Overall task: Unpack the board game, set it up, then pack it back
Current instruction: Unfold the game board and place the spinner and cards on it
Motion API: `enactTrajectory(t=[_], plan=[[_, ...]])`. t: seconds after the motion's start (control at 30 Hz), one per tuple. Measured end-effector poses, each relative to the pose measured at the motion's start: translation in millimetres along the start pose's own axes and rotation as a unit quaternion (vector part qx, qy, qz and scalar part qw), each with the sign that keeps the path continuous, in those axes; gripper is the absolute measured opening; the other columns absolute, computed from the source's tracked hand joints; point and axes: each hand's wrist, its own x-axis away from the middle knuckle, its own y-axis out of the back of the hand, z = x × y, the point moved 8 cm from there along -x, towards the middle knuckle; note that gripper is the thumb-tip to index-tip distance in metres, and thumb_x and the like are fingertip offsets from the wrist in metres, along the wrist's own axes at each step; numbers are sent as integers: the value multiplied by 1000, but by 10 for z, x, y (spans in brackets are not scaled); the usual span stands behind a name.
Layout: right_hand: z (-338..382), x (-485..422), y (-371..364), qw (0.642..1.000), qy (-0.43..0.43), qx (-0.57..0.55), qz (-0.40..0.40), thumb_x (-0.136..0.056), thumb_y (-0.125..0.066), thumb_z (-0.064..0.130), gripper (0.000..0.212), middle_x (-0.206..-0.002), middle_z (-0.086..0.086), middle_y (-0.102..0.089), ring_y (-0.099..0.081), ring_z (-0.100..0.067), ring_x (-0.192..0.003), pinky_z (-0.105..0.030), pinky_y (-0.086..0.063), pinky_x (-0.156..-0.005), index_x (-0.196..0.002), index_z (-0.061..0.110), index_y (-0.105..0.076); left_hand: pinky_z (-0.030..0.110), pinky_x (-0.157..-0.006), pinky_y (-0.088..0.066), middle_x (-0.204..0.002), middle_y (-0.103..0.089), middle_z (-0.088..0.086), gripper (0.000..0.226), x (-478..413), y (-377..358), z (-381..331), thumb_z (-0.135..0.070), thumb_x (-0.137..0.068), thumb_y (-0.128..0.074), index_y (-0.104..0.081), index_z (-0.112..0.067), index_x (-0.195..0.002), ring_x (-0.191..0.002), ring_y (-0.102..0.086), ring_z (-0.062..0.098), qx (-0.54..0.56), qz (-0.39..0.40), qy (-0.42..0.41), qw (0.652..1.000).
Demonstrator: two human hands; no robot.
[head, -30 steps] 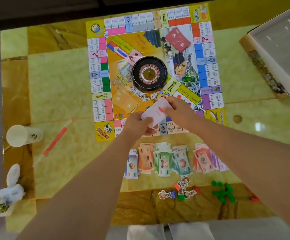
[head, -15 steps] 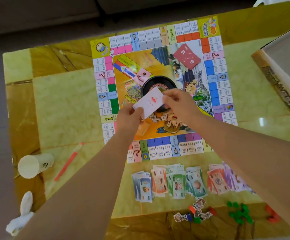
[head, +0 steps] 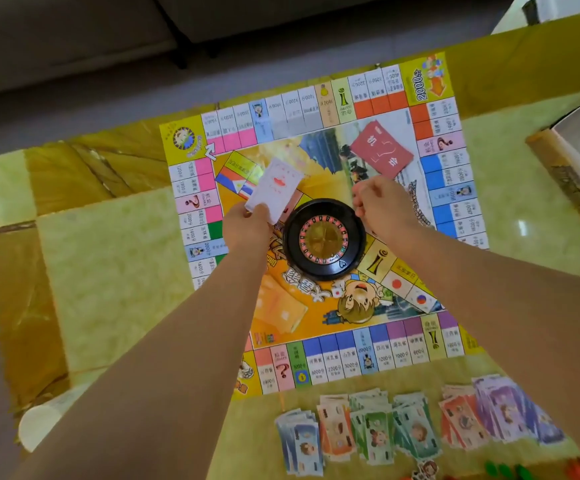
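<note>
- The white cards (head: 276,187), printed in red, are raised over the game board (head: 316,109), on the board's left half, just beyond the left rim of the roulette wheel (head: 323,239).
- The left hand (head: 247,230) holds them by their near end. Its fingers (head: 259,211) are closed in a pinch on that end, and the rest of the cards stick out away from the person.
- The right hand (head: 385,206) is apart from the cards, above the wheel's far right rim. Its fingers (head: 361,192) are curled in, and nothing shows in them.
- The board lies flat on the surface (head: 108,271), reaching its far edge, with the black wheel near the board's middle.
- A red card pile (head: 382,152) lies on the board beyond the right hand, and an orange card pile (head: 281,306) lies on it nearer the person.
- Play money (head: 385,434) is spread in coloured stacks along the near edge of the surface.
- A box (head: 576,174) sits at the right edge.
</note>
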Motion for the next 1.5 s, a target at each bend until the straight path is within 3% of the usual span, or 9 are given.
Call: enactTrajectory(t=[0.1,0.2,0.4,0.53,0.7,0.93,1.17,1.3,1.5], plan=[[-16,-64,-23,1000,1,20,3,-98,-43,15,22,-105,-3,-66,-61,-18,-94,-41,-51,-94,-103,12,-64,36,-61,-42,-87,-62,17,16,-114,-31,9,-12,-87,-51,-62,-4,-96,-76,-56,38,-58,-22,-14,998],[-57,-114,-2,999,-5,32,2,-97,-44,15,20,-104,-4,-67,-63,-21,-95,-46,-52,-93,-103,15,-64,47,-68,-51,-102,-66,25,24,-148,-30,-16,-15,-87,-55,-64,2,-102,-97,-61,43,-126,-51,-37,990],[-46,-87,-20,999,-2,50,17,-97,-45,12,21,-107,-3,-66,-63,-21,-102,-43,-50,-96,-109,15,-62,30,-71,-40,-106,-63,10,36,-63,-39,-25,-17,-90,-61,-46,-8,-121,-92,-59,26,-132,-82,-36,987],[-26,-60,-9,998,1,58,23,-97,-46,13,22,-103,1,-63,-62,-20,-102,-42,-50,-95,-111,15,-62,35,-79,-45,-118,-57,14,34,-27,-18,-79,-18,-89,-60,-47,-6,-119,-105,-57,29,-156,-96,-57,982],[-69,7,28,997,5,78,28,-97,-45,13,27,-111,-1,-64,-60,-16,-102,-34,-48,-95,-118,16,-62,33,-70,-38,-129,-39,13,35,59,-62,-139,-18,-93,-50,-51,-15,-128,-88,-52,27,-253,-62,-92,961],[-132,172,134,997,17,74,17,-98,-44,13,30,-113,-1,-62,-57,-15,-96,-29,-45,-83,-125,14,-58,32,-77,-40,-135,-32,10,46,196,-117,-143,-22,-96,-44,-43,-22,-142,-99,-50,26,-265,-23,-127,956],[-369,550,373,999,26,33,-32,-93,-45,8,23,-97,-2,-66,-62,-19,-86,-43,-54,-83,-101,15,-65,32,-68,-35,-126,-43,10,28,607,15,17,-18,-96,-45,-55,-16,-122,-82,-50,25,-307,-57,-149,938],[-611,871,295,999,31,37,20,-94,-51,17,15,-88,-8,-67,-62,-27,-81,-49,-53,-83,-98,11,-64,34,-69,-45,-112,-59,8,21,879,66,374,-18,-94,-48,-62,-17,-109,-84,-58,26,-322,-28,-124,938],[-862,1444,-49,985,59,96,131,-93,-56,22,17,-87,-18,-68,-64,-34,-86,-48,-52,-85,-90,9,-66,28,-62,-39,-97,-67,5,9,1322,244,1051,-20,-91,-51,-59,-22,-94,-78,-61,26,-348,29,-90,933]])
